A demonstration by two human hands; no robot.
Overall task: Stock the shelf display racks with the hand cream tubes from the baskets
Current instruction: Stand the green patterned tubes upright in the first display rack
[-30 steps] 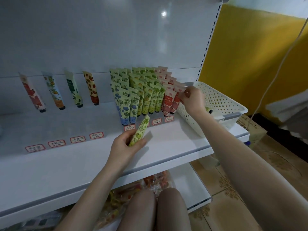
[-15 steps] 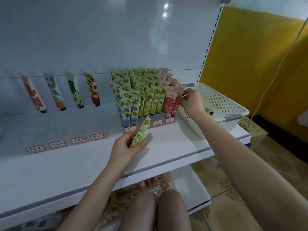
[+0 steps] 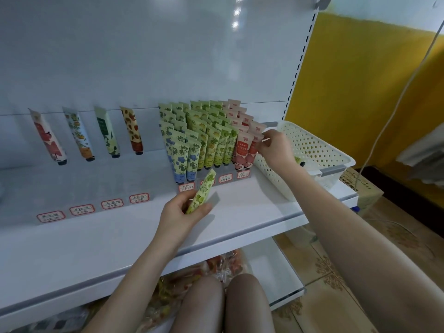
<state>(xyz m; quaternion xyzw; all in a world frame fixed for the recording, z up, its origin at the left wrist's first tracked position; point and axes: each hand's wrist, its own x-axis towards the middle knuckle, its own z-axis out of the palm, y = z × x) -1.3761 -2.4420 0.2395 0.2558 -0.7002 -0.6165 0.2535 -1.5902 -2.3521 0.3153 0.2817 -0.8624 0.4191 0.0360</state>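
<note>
Centrally, the left hand (image 3: 179, 213) grips a green tube (image 3: 204, 191). The right hand (image 3: 275, 147) pinches a pink tube (image 3: 252, 150) beside the basket (image 3: 317, 150).

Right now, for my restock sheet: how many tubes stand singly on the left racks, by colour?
Red tube: 1
Orange tube: 1
Green tube: 1
Brown tube: 1
Total: 4

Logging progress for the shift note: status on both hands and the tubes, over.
Left hand holds a green tube over the shelf. Right hand pinches a pink tube at the pink row. Basket beside it, nothing blocking.
</note>
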